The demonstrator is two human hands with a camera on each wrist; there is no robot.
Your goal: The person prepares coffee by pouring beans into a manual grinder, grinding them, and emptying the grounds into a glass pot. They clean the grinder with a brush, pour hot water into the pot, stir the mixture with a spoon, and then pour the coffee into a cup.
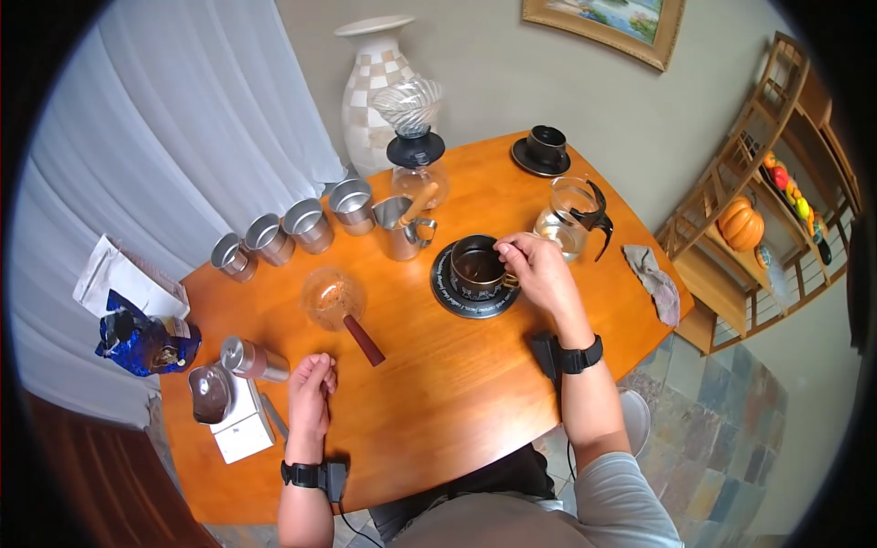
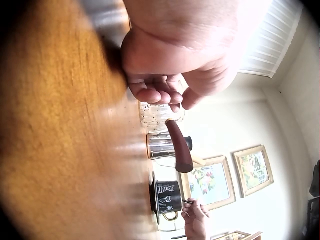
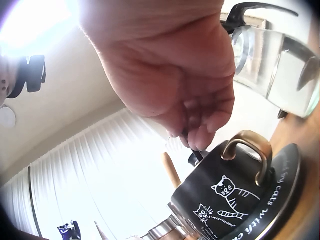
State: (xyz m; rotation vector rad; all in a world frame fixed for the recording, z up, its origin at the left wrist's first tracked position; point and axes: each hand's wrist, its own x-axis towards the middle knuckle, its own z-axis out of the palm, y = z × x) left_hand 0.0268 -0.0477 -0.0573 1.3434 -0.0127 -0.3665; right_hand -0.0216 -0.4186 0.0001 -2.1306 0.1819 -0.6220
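My right hand [image 1: 541, 272] pinches a thin dark spoon-like handle [image 3: 198, 155], whose lower end is hidden inside a black cup [image 3: 220, 192]. White cat drawings and a gold handle mark the cup, and dark liquid [image 1: 477, 266] shows in it. Beneath it is a black saucer [image 1: 445, 297] with white lettering. My left hand [image 1: 312, 395] rests at the table's near left, fingers loosely curled and holding nothing. Close to it are a steel-and-brown cylinder [image 1: 256, 359] and a round glass vessel [image 1: 333, 294] with a dark red handle [image 1: 364, 342].
A glass carafe [image 1: 565, 228] stands right of the cup, near a grey cloth [image 1: 652, 281]. Behind are a steel pitcher [image 1: 398, 239], a glass dripper [image 1: 408, 102], another black cup [image 1: 547, 144] and several metal cups [image 1: 308, 226]. A white scale [image 1: 243, 429] and bags [image 1: 146, 338] lie left.
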